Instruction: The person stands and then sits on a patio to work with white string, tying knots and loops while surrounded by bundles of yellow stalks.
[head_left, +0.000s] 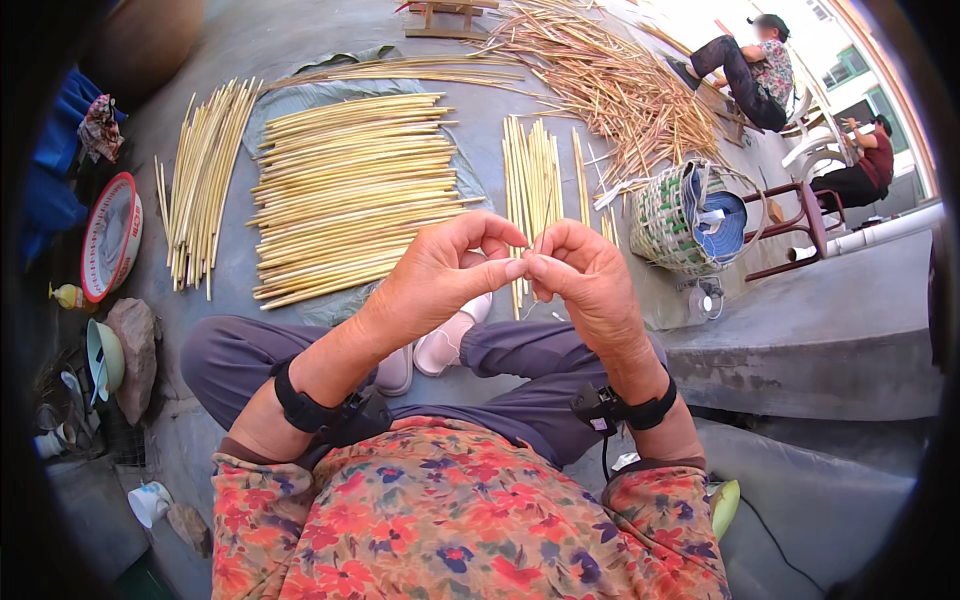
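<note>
Above my lap, my left hand (450, 262) and my right hand (592, 277) meet, thumb to forefinger on each. A thin dark needle (547, 206) rises from between the fingertips, apparently gripped by the right. Pale thread (529, 306) hangs below them; the left fingertips seem to pinch it, but the contact is hidden. Beyond my hands, a broad row of peeled yellow stalks (356, 199) lies side by side on a grey-green sheet (289, 101). A narrower bundle of stalks (532, 161) lies behind my right hand.
More stalks (210, 180) lie left, near an enamel basin (135, 240) and a stone (133, 356). At right stand a woven basket (660, 221) and a stool (810, 217). A heap of reddish stalks (600, 82) spreads at the back; two people sit beyond.
</note>
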